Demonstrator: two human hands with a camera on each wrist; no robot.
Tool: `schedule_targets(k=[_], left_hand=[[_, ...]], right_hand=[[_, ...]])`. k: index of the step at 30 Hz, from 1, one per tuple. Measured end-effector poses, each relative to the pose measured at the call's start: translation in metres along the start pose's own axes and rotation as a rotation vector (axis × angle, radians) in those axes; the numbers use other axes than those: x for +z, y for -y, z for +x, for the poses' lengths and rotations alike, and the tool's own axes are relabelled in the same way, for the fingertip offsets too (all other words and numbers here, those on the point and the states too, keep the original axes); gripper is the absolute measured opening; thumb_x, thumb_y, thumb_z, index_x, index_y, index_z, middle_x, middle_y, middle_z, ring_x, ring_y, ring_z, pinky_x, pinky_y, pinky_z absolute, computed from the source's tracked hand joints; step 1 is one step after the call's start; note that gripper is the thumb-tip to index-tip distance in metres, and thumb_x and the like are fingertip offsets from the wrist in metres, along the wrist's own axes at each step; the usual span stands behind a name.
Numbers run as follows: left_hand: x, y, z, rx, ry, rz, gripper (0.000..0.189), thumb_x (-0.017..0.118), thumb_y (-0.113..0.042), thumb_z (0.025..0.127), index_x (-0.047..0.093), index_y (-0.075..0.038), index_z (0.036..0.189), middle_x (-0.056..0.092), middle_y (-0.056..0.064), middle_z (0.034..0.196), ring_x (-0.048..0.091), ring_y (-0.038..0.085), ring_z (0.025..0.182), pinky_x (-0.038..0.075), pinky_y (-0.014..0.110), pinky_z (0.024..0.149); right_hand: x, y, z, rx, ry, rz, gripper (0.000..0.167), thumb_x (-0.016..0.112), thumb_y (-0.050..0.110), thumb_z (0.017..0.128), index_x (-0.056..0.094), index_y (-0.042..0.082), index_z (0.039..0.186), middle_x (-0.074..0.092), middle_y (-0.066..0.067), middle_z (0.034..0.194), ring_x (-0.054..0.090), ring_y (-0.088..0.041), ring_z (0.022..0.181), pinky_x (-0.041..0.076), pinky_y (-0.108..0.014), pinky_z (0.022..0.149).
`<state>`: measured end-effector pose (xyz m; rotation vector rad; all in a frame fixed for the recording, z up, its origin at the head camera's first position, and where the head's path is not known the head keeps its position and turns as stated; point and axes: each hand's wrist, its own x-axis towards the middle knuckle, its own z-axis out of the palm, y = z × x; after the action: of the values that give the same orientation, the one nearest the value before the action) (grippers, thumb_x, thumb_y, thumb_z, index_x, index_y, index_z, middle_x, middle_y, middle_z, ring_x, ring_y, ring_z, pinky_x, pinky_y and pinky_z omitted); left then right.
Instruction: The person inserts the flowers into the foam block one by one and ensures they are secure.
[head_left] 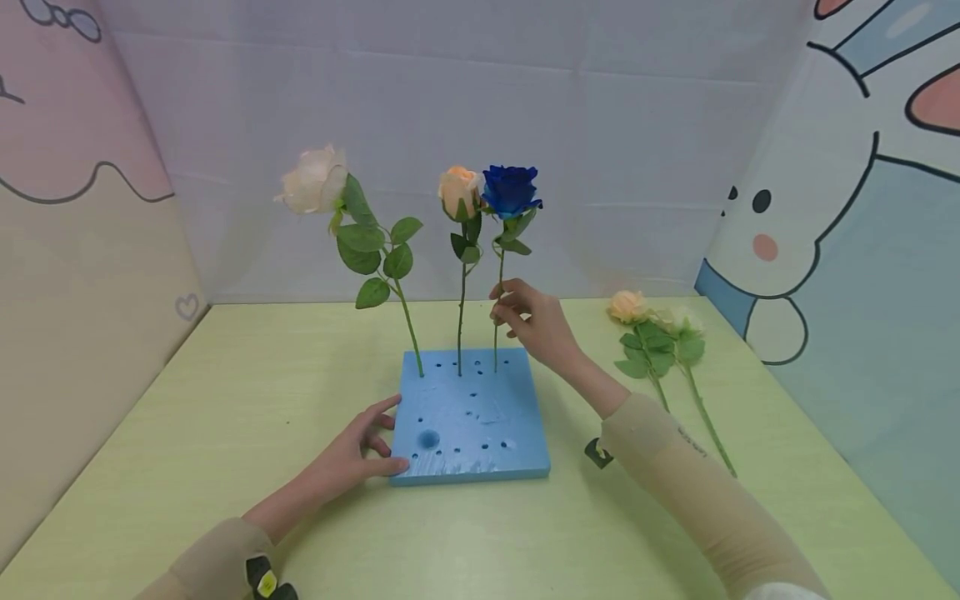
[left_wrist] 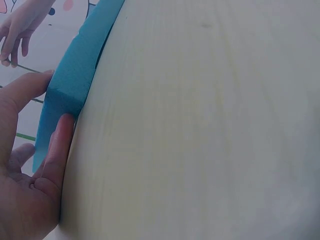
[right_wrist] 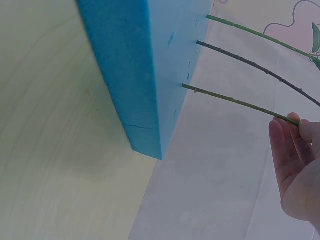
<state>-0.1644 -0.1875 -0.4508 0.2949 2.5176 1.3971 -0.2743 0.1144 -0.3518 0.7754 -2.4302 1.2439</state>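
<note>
A blue foam block with many small holes lies on the table, three artificial roses upright along its back edge. On the left stands a white rose with green leaves, leaning left. A peach rose is in the middle, and a blue rose on the right. My right hand pinches the blue rose's stem between thumb and fingers, above the block. My left hand rests against the block's left side, thumb at the front corner and fingers along the side.
Two more roses lie on the table at the right: a peach rose and a pale rose, with leaves and long stems. A pale curtain hangs behind the table; cartoon-printed panels stand at both sides.
</note>
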Motion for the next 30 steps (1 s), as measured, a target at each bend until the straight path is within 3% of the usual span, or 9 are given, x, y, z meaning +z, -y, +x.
schedule_targets(k=[9,17,30], left_hand=[[0.001,-0.002,-0.001,-0.001,0.006,-0.012,0.09,0.081,-0.03,0.081,0.03,-0.022,0.155,0.051,0.015,0.136,0.057,0.018,0.096,0.046,0.028,0.08],[0.001,-0.002,-0.001,0.004,0.005,-0.012,0.09,0.081,-0.03,0.081,0.03,-0.023,0.154,0.05,0.015,0.137,0.057,0.018,0.096,0.046,0.026,0.08],[0.0,-0.002,-0.001,0.009,0.006,-0.002,0.09,0.081,-0.03,0.081,0.029,-0.023,0.155,0.05,0.015,0.138,0.058,0.018,0.095,0.046,0.027,0.08]], right_hand=[[-0.005,-0.002,0.003,0.007,0.041,0.011,0.017,0.062,0.011,0.097,0.061,0.008,0.113,0.075,-0.012,0.095,0.073,-0.021,0.08,0.058,-0.027,0.064],[-0.015,-0.004,0.003,0.034,0.079,0.027,0.033,0.065,0.013,0.095,0.057,0.012,0.127,0.075,-0.013,0.104,0.074,-0.027,0.09,0.059,-0.031,0.071],[-0.048,-0.027,-0.02,0.045,0.019,-0.025,0.036,0.065,0.017,0.095,0.058,0.012,0.13,0.071,-0.013,0.116,0.07,-0.027,0.107,0.058,-0.04,0.084]])
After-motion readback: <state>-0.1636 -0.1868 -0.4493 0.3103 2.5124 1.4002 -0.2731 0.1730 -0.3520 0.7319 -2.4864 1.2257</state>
